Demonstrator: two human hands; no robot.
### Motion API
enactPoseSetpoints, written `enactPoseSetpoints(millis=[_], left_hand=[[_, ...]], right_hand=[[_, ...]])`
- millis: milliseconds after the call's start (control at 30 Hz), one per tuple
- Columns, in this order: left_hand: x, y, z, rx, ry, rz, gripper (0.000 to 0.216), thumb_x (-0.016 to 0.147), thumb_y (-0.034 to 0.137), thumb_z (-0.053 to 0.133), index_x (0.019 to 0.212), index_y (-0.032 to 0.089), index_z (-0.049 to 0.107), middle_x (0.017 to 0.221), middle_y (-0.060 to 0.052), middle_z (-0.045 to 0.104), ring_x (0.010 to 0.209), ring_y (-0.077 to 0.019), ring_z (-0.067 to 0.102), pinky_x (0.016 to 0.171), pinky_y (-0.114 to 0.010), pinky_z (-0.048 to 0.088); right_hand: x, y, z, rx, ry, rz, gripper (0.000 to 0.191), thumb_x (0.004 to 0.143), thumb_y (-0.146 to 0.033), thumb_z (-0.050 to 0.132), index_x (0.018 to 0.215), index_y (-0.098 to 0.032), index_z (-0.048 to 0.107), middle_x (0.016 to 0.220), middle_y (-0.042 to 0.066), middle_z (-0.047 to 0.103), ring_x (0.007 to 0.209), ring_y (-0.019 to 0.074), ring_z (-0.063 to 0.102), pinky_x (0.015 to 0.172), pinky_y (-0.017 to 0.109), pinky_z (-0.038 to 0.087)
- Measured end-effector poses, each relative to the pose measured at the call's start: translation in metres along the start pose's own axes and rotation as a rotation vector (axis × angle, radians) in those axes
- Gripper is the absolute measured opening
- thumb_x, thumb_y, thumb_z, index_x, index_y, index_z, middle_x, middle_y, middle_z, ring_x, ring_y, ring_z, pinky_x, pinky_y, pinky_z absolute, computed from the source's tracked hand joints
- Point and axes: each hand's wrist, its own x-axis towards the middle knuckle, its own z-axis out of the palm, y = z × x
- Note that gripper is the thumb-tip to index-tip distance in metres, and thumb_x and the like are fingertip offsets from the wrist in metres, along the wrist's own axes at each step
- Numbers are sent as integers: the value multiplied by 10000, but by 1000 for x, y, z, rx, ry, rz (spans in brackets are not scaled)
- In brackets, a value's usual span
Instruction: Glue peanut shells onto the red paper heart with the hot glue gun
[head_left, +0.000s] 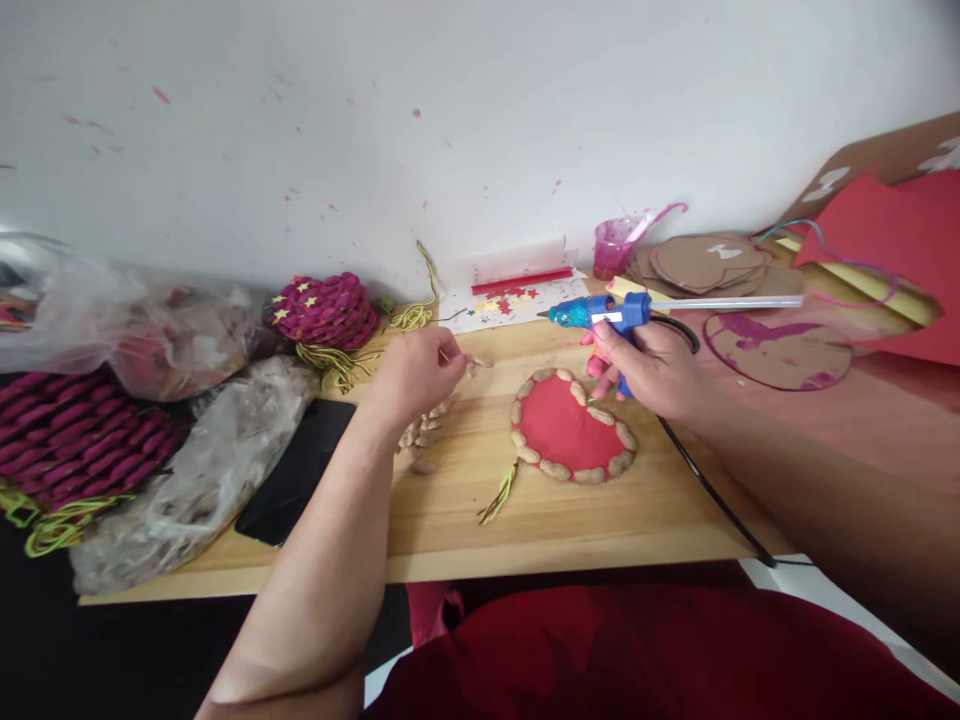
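Observation:
My right hand (pixel 652 365) grips a blue hot glue gun (pixel 589 312), its nozzle pointing left and a long clear glue stick (pixel 724 302) sticking out of its back. Below it lies a red disc (pixel 559 425) edged with a ring of peanuts (pixel 590 475), with a yellow-green yarn tassel (pixel 499 497) at its lower left. Left of the disc, my left hand (pixel 424 370) hovers over loose peanuts (pixel 421 432), thumb and fingers pinched together. A peanut shows by the fingertips, but I cannot tell whether they hold it.
At left are plastic bags (pixel 199 480), a black phone (pixel 296 470) and purple woven yarn pieces (pixel 330 310). Star confetti (pixel 506 302) lies on white paper at the back. Cardboard discs (pixel 709 262), a pink cup (pixel 613 248) and red paper (pixel 892 255) are at right. A black cord (pixel 712 490) crosses the table edge.

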Motion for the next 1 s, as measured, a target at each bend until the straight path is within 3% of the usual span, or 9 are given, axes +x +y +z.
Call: enactPoseSetpoints(millis=[100, 233, 367, 600, 1000], left_hand=[[3, -8, -3, -22, 148, -37, 170, 816, 285, 626, 682, 198, 567, 653, -1, 615, 625, -160, 519, 642, -290, 364], [8, -19, -4, -77, 233, -56, 163, 846, 279, 608, 717, 204, 542, 652, 14, 589, 620, -150, 501, 635, -283, 360], [12, -31, 0, -196, 259, -71, 163, 853, 273, 616, 731, 208, 530, 661, 11, 598, 626, -147, 515, 603, -265, 365], [14, -30, -2, -771, 299, -240, 213, 866, 271, 677, 756, 191, 513, 638, 26, 585, 573, -106, 574, 565, -215, 471], [16, -29, -11, -1192, 335, -238, 359, 780, 267, 816, 752, 201, 464, 606, 61, 593, 565, -71, 574, 592, -184, 504]], right_hand=[[0, -1, -1, -3, -12, -13, 623, 777, -827, 604, 882, -213, 600, 669, 24, 656, 484, 151, 657, 372, 241, 428], [1, 0, -2, -16, -6, -50, 577, 812, -798, 604, 824, -221, 597, 654, 31, 663, 550, 167, 675, 442, 258, 476], [1, 0, -2, -24, -4, -66, 614, 797, -821, 590, 852, -210, 621, 644, 37, 665, 570, 173, 663, 443, 262, 461], [1, 4, -3, -53, -30, -124, 549, 902, -737, 552, 866, -195, 627, 656, 38, 677, 577, 161, 661, 484, 267, 477], [3, 8, -5, -25, -15, -95, 529, 899, -731, 565, 882, -207, 628, 672, 31, 683, 565, 153, 673, 464, 251, 479]])
